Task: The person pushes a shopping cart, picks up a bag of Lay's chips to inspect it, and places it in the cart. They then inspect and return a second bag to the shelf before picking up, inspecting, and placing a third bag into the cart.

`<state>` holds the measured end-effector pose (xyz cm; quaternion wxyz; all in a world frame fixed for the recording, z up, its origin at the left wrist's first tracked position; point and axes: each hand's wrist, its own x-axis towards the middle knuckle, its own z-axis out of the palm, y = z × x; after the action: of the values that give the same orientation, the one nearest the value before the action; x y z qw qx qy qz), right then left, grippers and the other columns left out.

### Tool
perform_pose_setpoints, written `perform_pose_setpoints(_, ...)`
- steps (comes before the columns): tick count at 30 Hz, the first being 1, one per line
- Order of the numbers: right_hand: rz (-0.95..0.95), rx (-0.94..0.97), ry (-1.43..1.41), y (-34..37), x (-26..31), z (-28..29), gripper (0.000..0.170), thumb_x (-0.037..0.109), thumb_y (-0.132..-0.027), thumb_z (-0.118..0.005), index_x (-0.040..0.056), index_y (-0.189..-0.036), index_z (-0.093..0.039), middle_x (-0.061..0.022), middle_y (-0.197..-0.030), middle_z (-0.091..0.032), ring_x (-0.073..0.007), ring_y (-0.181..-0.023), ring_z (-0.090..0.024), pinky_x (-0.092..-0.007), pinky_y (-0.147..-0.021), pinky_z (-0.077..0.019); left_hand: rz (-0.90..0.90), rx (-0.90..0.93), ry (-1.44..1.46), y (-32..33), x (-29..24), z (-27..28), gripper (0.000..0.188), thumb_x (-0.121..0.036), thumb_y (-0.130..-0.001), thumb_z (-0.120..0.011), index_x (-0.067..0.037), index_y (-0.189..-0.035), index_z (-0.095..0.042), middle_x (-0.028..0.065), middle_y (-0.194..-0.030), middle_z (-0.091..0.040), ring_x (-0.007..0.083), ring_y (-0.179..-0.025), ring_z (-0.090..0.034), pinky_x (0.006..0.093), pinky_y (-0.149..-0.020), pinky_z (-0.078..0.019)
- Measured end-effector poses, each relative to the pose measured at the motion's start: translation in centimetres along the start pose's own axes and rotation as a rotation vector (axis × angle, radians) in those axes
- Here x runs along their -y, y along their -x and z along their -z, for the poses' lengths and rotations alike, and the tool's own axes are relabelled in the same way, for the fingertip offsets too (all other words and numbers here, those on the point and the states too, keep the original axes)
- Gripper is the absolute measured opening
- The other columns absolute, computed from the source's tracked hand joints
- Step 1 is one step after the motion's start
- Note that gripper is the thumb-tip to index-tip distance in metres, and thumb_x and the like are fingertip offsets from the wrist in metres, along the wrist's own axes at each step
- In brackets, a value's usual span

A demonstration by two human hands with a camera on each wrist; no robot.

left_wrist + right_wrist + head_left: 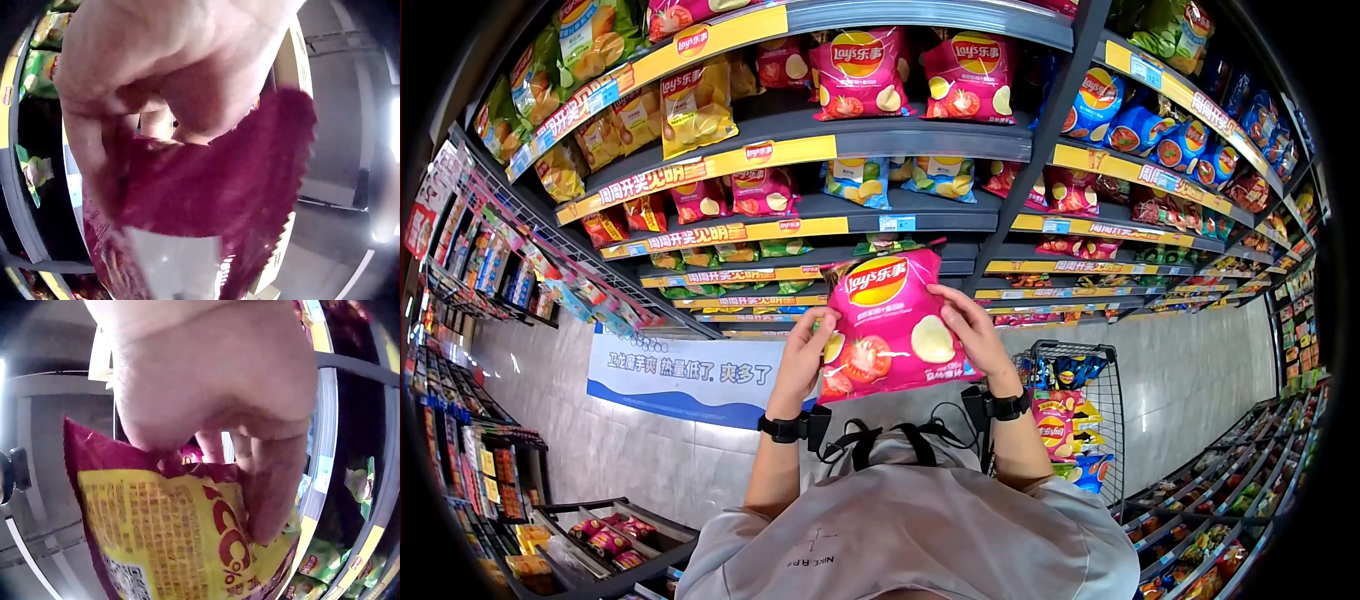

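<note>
A magenta Lay's chip bag with tomato and chip pictures is held up in front of the body, its front facing the head camera. The left hand grips its left edge, thumb on the front. On the opposite edge the right hand pinches the bag the same way. In the left wrist view the left hand curls over the magenta bag. The right wrist view has the right hand with fingers against the bag's yellow printed back.
Shelves of chip bags with yellow price strips rise ahead. A black wire cart holding several bags stands at the right. A blue and white floor banner lies to the left, and a bin of bags is at lower left.
</note>
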<state>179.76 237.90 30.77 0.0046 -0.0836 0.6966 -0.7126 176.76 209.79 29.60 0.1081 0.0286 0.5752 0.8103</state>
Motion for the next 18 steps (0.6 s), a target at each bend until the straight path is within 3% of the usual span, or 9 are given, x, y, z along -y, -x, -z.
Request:
perform_pose_setpoints(1,0.113,-0.091,0.018,-0.6,-0.9,-0.3,0.036,0.023,-0.102,-0.053,0.003,-0.131,-0.058,-0.0024,-0.105,-0.065,-0.0083,-0.095,-0.056,-0.0228,-0.086,-0.0464,0.025,0.044,0.068,0.1,0.0,0.2,0.027,-0.027,-0.103,-0.051,-0.004,-0.115,-0.059,0.0079,-0.11,-0.061,0.01,-0.093,-0.059,0.0248,-0.082,-0.0504)
perform_pose_setpoints(2,0.113,-0.091,0.018,-0.7,-2.0,0.2,0.036,0.023,-0.102,-0.053,0.003,-0.131,-0.058,-0.0024,-0.105,-0.065,-0.0083,-0.095,-0.056,-0.0228,-0.086,-0.0464,0.025,0.043,0.068,0.1,-0.2,0.1,0.027,-0.027,-0.103,-0.051,-0.004,-0.115,-0.059,0.0079,-0.11,-0.061,0.01,-0.093,-0.059,0.0248,-0.082,-0.0504)
perform_pose_setpoints(4,-0.098,-0.075,-0.086,-0.8,-3.3,1.4,0.039,0.03,-0.103,-0.049,0.0016,-0.128,-0.06,-0.0026,-0.099,-0.068,-0.0072,-0.08,-0.058,-0.0189,-0.076,-0.0469,0.091,0.083,0.2,0.5,-1.4,-0.6,0.036,-0.031,-0.105,-0.047,0.0,-0.119,-0.057,0.0095,-0.116,-0.061,0.0131,-0.103,-0.061,0.0264,-0.089,-0.0509)
perform_pose_setpoints(5,-0.121,-0.109,-0.151,-0.6,-4.0,1.4,0.043,0.035,-0.104,-0.044,-0.0006,-0.121,-0.062,-0.008,-0.096,-0.071,-0.012,-0.075,-0.066,-0.0207,-0.071,-0.0525,0.034,0.1,0.219,-0.1,-0.1,0.2,0.047,-0.037,-0.106,-0.04,0.003,-0.125,-0.053,0.0136,-0.121,-0.061,0.0202,-0.107,-0.064,0.0326,-0.089,-0.055)
perform_pose_setpoints(6,-0.122,-0.107,-0.151,-0.4,-4.1,1.2,0.043,0.035,-0.104,-0.044,-0.0006,-0.121,-0.062,-0.008,-0.096,-0.071,-0.012,-0.075,-0.066,-0.0207,-0.071,-0.0525,0.033,0.099,0.22,0.0,0.1,0.5,0.047,-0.037,-0.106,-0.04,0.003,-0.125,-0.053,0.0136,-0.121,-0.061,0.0202,-0.107,-0.064,0.0326,-0.089,-0.055)
perform_pose_setpoints(9,-0.174,-0.049,-0.32,-0.2,-4.0,1.1,0.053,0.04,-0.105,-0.036,-0.0059,-0.109,-0.063,-0.0168,-0.091,-0.072,-0.0255,-0.079,-0.072,-0.0343,-0.068,-0.0607,0.136,0.078,0.268,-0.1,0.1,0.8,0.056,-0.044,-0.106,-0.027,0.003,-0.127,-0.05,0.0206,-0.113,-0.067,0.0313,-0.091,-0.071,0.0426,-0.077,-0.0611)
perform_pose_setpoints(12,-0.253,-0.055,-0.357,-0.3,-3.2,0.9,0.056,0.042,-0.105,-0.036,-0.0075,-0.107,-0.063,-0.0175,-0.089,-0.072,-0.0252,-0.076,-0.072,-0.0328,-0.069,-0.0602,0.158,0.172,0.282,-0.5,0.7,1.5,0.056,-0.043,-0.106,-0.027,0.003,-0.125,-0.051,0.0209,-0.108,-0.069,0.0305,-0.091,-0.071,0.0419,-0.077,-0.0611)
perform_pose_setpoints(16,-0.27,-0.069,-0.365,-0.2,-3.2,0.9,0.059,0.044,-0.105,-0.036,-0.0086,-0.106,-0.063,-0.0189,-0.089,-0.072,-0.0256,-0.073,-0.072,-0.0335,-0.068,-0.0604,0.17,0.149,0.244,-0.6,0.9,1.5,0.058,-0.045,-0.106,-0.025,0.003,-0.126,-0.051,0.0203,-0.109,-0.069,0.031,-0.092,-0.071,0.0434,-0.078,-0.0607)
perform_pose_setpoints(18,-0.275,-0.098,-0.364,-0.2,-3.4,0.8,0.059,0.047,-0.104,-0.039,-0.0057,-0.101,-0.066,-0.0139,-0.086,-0.071,-0.0204,-0.073,-0.071,-0.0298,-0.067,-0.0583,0.168,0.131,0.258,-0.3,0.4,1.0,0.058,-0.045,-0.106,-0.027,0.003,-0.127,-0.052,0.019,-0.11,-0.068,0.0292,-0.092,-0.071,0.0411,-0.078,-0.0602)
